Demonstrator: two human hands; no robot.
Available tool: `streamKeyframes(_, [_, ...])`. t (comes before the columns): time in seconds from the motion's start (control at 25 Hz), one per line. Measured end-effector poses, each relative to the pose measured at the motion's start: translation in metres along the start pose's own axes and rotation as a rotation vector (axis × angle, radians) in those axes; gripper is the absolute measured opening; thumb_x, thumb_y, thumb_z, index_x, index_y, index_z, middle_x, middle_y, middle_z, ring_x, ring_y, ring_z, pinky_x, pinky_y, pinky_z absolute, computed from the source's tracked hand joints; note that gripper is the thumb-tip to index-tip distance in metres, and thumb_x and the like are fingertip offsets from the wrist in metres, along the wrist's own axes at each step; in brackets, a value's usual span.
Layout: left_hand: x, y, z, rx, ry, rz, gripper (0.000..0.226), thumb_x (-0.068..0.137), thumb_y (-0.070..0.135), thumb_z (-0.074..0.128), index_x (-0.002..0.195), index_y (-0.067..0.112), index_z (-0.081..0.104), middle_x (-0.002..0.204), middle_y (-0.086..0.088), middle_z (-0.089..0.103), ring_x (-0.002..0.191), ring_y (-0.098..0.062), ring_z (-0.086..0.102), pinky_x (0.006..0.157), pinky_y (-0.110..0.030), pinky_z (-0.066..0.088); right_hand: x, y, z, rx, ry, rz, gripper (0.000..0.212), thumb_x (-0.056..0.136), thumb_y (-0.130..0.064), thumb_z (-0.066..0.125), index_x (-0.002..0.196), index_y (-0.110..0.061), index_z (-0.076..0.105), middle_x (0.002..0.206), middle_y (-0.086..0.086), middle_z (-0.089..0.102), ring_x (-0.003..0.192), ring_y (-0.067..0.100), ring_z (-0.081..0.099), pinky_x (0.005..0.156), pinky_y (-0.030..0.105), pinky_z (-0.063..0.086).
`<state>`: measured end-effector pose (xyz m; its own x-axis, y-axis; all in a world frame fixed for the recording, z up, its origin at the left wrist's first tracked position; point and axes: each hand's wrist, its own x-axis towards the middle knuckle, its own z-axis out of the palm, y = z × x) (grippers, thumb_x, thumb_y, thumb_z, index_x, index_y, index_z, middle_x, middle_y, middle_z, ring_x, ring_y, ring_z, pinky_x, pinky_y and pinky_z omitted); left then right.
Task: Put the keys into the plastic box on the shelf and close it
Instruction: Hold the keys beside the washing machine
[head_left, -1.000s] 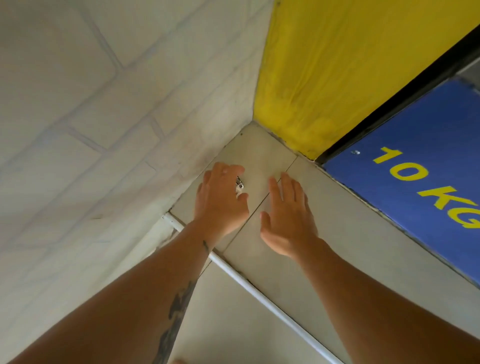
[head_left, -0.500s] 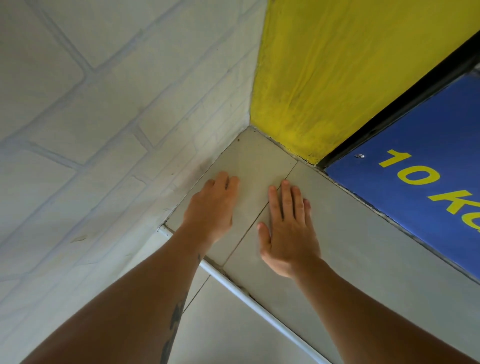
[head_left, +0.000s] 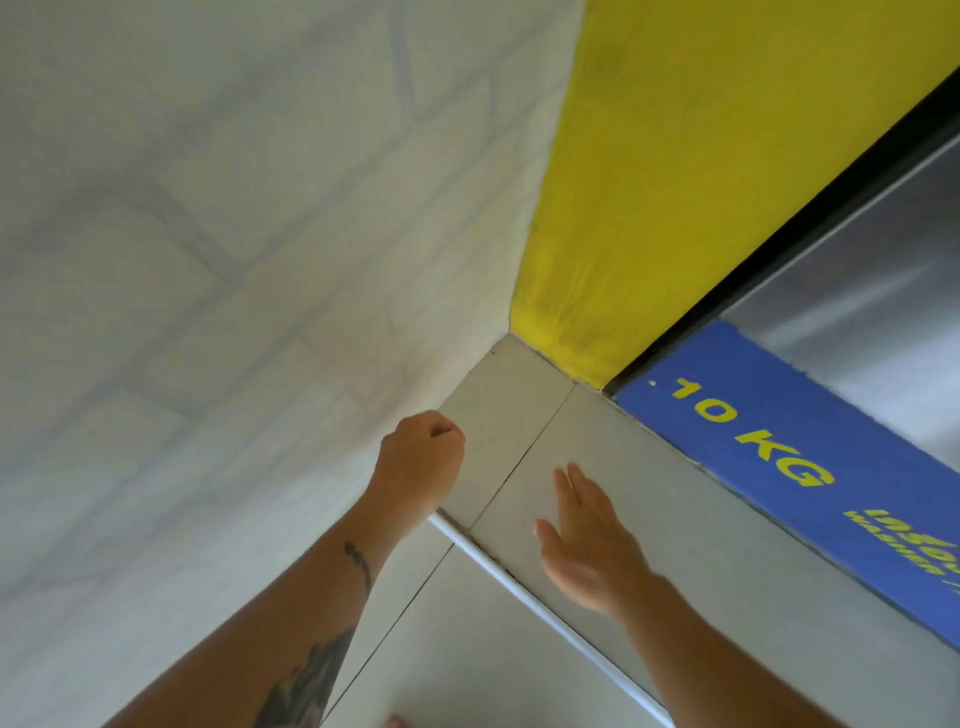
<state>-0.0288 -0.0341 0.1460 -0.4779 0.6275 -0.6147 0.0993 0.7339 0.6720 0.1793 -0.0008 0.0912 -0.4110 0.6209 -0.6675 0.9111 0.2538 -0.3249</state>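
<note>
My left hand (head_left: 421, 462) is curled into a fist above the grey tiled ledge (head_left: 519, 405), close to the white brick wall. The keys are hidden; none lie on the tile where they lay a moment ago, so they seem to be inside the fist. My right hand (head_left: 587, 545) is open and flat, fingers together, just over the tile to the right of the fist, near the ledge's front edge. No plastic box or shelf is in view.
A white brick wall (head_left: 234, 260) stands on the left and a yellow wall (head_left: 701, 182) behind the corner. A blue "10 KG" sign (head_left: 779, 467) on a metal machine borders the ledge on the right. A white strip (head_left: 519, 587) edges the ledge.
A second ago the keys showed at my left fingertips on the tile. My left hand flattened over them, then closed into a fist and lifted. My right hand drew back toward me.
</note>
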Motion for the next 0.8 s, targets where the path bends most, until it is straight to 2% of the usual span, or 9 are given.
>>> streamKeyframes(0.12, [-0.059, 0.03, -0.029, -0.068, 0.001, -0.024, 0.028, 0.082, 0.012, 0.044, 0.079, 0.026, 0.068, 0.076, 0.001, 0.067, 0.055, -0.015, 0.056, 0.046, -0.021, 0.042, -0.069, -0.025, -0.025, 0.045, 0.011, -0.003, 0.067, 0.1, -0.04, 0.032, 0.155, -0.019, 0.001, 0.164, -0.002, -0.006, 0.149, 0.017, -0.003, 0.116, 0.037, 0.015])
streamKeyframes(0.2, [-0.1, 0.05, -0.051, -0.12, 0.0, -0.045, 0.029, 0.081, 0.007, 0.044, 0.083, 0.022, 0.069, 0.076, -0.006, 0.069, 0.061, -0.02, 0.062, 0.056, -0.031, 0.05, -0.109, -0.046, -0.055, 0.038, 0.031, -0.031, 0.065, 0.1, -0.038, 0.033, 0.155, -0.017, 0.004, 0.164, -0.001, -0.003, 0.149, 0.017, -0.002, 0.116, 0.038, 0.016])
streamKeyframes(0.28, [-0.148, 0.071, -0.076, -0.176, 0.014, -0.075, 0.033, 0.081, 0.001, 0.042, 0.089, 0.016, 0.07, 0.077, -0.014, 0.07, 0.064, -0.022, 0.068, 0.062, -0.034, 0.054, -0.152, -0.072, -0.093, -0.002, 0.053, -0.081, 0.064, 0.1, -0.036, 0.033, 0.155, -0.016, 0.007, 0.164, 0.001, 0.002, 0.148, 0.018, 0.001, 0.115, 0.039, 0.017])
streamKeyframes(0.48, [-0.268, 0.117, -0.12, -0.363, 0.095, -0.077, 0.033, 0.084, -0.002, 0.044, 0.08, 0.014, 0.073, 0.068, -0.011, 0.065, 0.057, -0.02, 0.061, 0.063, -0.035, 0.053, -0.246, -0.127, -0.175, -0.119, 0.103, -0.25, 0.062, 0.101, -0.038, 0.032, 0.155, -0.015, 0.011, 0.164, 0.003, 0.007, 0.148, 0.02, 0.005, 0.115, 0.043, 0.02])
streamKeyframes(0.64, [-0.361, 0.13, -0.139, -0.483, 0.217, -0.089, 0.031, 0.081, -0.002, 0.049, 0.074, 0.016, 0.073, 0.062, -0.006, 0.059, 0.049, -0.017, 0.049, 0.049, -0.024, 0.038, -0.313, -0.15, -0.213, -0.209, 0.144, -0.422, 0.059, 0.101, -0.033, 0.036, 0.152, -0.011, 0.02, 0.161, 0.007, 0.017, 0.146, 0.023, 0.014, 0.114, 0.041, 0.024])
streamKeyframes(0.8, [-0.451, 0.13, -0.158, -0.596, 0.35, -0.105, 0.026, 0.083, 0.002, 0.049, 0.083, 0.01, 0.074, 0.067, -0.006, 0.058, 0.051, -0.017, 0.045, 0.047, -0.022, 0.035, -0.376, -0.168, -0.237, -0.277, 0.182, -0.593, 0.055, 0.098, -0.028, 0.04, 0.149, -0.011, 0.028, 0.156, 0.006, 0.029, 0.139, 0.027, 0.028, 0.106, 0.04, 0.034])
